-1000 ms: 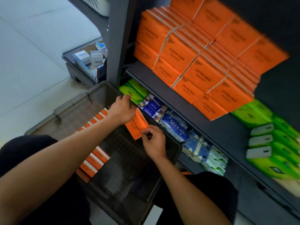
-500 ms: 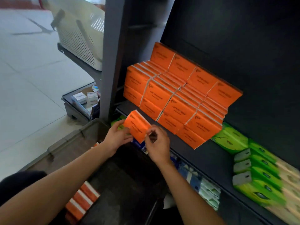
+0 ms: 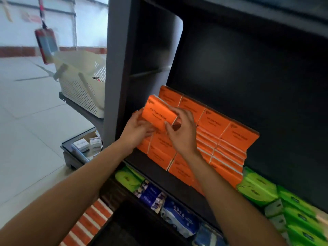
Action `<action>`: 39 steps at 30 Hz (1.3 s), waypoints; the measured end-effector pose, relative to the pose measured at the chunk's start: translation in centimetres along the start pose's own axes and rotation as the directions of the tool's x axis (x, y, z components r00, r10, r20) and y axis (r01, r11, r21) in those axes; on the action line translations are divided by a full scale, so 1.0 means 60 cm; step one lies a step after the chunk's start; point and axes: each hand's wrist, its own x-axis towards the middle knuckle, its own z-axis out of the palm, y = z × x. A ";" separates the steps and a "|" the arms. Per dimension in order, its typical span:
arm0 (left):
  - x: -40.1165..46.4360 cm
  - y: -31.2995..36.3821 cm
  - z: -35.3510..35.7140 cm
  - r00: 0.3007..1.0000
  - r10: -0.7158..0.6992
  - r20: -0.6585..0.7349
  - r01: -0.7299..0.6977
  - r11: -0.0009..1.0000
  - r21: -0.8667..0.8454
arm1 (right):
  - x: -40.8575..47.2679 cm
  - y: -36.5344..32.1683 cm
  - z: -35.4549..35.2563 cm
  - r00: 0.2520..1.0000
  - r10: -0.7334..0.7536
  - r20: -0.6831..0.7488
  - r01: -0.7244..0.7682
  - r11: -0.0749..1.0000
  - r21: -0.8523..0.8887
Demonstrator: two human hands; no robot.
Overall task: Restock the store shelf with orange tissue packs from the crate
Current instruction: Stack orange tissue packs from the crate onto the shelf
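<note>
Head view, looking down at my two bare hands in front of a dark store shelf [image 3: 159,167]. Both hands hold one orange tissue pack [image 3: 158,114], tilted, its printed face toward me, raised just in front of the upper left corner of the stacked orange packs [image 3: 229,139] already on the shelf. My left hand [image 3: 137,130] cups the pack from below and from its left end, fingers [image 3: 148,131] curled under it. My right hand [image 3: 182,130] grasps its right end, thumb pressed on the front face and fingers [image 3: 177,110] wrapped over the top edge. Whether the held pack touches the stack behind it, I cannot tell. More orange packs [image 3: 90,221] lie at the bottom left; the crate that holds them is not clearly visible. Green packs [image 3: 260,190] sit to the right of the orange stack on the same shelf, and blue packs [image 3: 179,219] on the shelf below.
</note>
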 end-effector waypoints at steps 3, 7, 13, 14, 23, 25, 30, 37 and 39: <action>0.056 0.016 -0.005 0.993 0.068 -0.093 -0.048 0.978 0.202 | 0.070 0.032 0.006 0.998 0.002 -0.058 -0.004 0.999 -0.035; 0.066 -0.008 -0.023 0.986 0.144 -0.080 -0.116 0.952 0.282 | 0.139 0.084 0.037 0.999 0.044 -0.014 -0.045 0.994 -0.100; 0.053 -0.085 -0.044 0.965 0.261 -0.021 -0.232 0.889 0.395 | 0.171 0.140 0.081 0.995 0.055 0.081 -0.038 0.980 -0.196; 0.049 -0.094 -0.046 0.969 0.247 -0.016 -0.219 0.884 0.412 | 0.173 0.143 0.082 0.996 0.045 0.076 -0.025 0.970 -0.242; 0.032 -0.139 -0.054 0.974 0.219 -0.053 -0.190 0.927 0.324 | 0.196 0.141 0.083 0.997 0.056 0.052 -0.012 0.786 -0.618; 0.025 -0.138 -0.053 0.976 0.210 -0.053 -0.184 0.934 0.305 | 0.193 0.135 0.088 0.996 0.078 0.031 -0.042 0.784 -0.619; -0.005 -0.132 -0.057 0.986 0.150 -0.069 -0.124 0.950 0.287 | 0.183 0.101 0.090 0.976 0.214 -0.035 -0.189 0.761 -0.621; -0.101 -0.116 -0.085 0.986 0.143 -0.084 -0.097 0.909 0.405 | 0.094 0.009 0.077 0.985 0.125 -0.117 -0.154 0.946 -0.287; -0.139 -0.127 -0.108 0.994 0.093 -0.057 -0.055 0.877 0.476 | 0.037 -0.013 0.082 0.986 0.132 -0.104 -0.148 0.975 -0.166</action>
